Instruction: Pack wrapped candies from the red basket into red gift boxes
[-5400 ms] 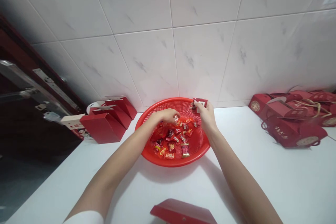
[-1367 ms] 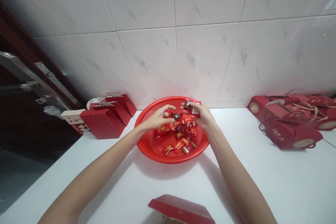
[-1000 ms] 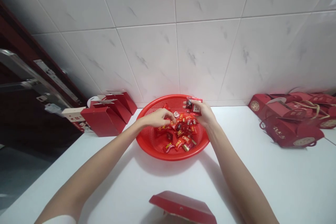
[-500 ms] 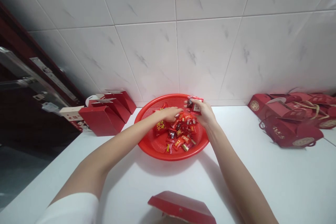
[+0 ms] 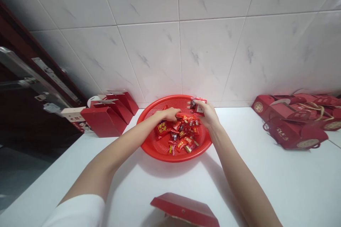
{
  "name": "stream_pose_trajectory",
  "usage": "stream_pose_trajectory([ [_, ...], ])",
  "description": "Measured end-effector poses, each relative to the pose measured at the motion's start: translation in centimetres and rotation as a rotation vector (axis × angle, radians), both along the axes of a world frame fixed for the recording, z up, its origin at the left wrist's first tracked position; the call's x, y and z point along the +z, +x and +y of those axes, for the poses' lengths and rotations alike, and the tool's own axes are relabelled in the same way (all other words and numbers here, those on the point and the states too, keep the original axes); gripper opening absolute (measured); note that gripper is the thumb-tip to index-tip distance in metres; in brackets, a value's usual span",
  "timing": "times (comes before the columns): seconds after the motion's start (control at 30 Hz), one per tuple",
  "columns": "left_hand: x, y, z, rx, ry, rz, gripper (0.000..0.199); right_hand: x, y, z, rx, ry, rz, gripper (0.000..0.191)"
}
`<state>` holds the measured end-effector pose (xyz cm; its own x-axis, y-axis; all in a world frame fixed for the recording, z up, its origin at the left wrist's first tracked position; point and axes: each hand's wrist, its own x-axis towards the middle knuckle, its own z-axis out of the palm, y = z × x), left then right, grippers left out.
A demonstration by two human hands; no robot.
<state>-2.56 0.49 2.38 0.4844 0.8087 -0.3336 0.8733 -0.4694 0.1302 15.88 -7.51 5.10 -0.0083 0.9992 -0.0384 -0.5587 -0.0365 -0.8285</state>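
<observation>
A red plastic basket (image 5: 145,145) full of small wrapped candies (image 5: 183,142) stands on the white table against the wall. My left hand (image 5: 171,114) reaches inside over the far part of the pile, its fingers bent together at the red wrappers. What they pinch, if anything, is too small to make out. Above the basket's right rim, my right hand (image 5: 209,114) is closed around red candy packets (image 5: 198,105) with white and dark print. A larger red packet with yellow characters (image 5: 162,130) lies under my left wrist.
An open red paper box (image 5: 183,207) is at the near edge, partly cut off. Several red boxes (image 5: 102,122) line up at the left by the wall. More red gift boxes (image 5: 298,131), some with cord handles, cluster at the right. A dark door (image 5: 16,113) is on the left.
My left hand has shifted slightly within the basket, and its fingers have curled in from a flatter pose. My right hand stays in place with its packets.
</observation>
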Motion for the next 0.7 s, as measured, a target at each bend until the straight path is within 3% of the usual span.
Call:
stream_pose_trajectory([
  [0.13, 0.5, -0.4, 0.0, 0.04, -0.045, -0.025, 0.063, 0.0, -0.1, 0.1, -0.008, 0.005, 0.002, 0.008],
  [0.5, 1.1, -0.2, -0.5, -0.019, -0.094, -0.08, 0.03, 0.0, -0.1, 0.2, -0.002, -0.008, 0.031, 0.012],
  [0.6, 1.2, -0.2, -0.6, -0.005, -0.041, -0.076, 0.024, -0.2, -0.1, 0.3, -0.001, -0.002, 0.022, 0.009],
  [0.7, 1.1, 0.1, -0.8, -0.033, 0.126, -0.09, 0.036, -0.2, 0.0, 0.3, -0.014, -0.011, 0.016, 0.01],
])
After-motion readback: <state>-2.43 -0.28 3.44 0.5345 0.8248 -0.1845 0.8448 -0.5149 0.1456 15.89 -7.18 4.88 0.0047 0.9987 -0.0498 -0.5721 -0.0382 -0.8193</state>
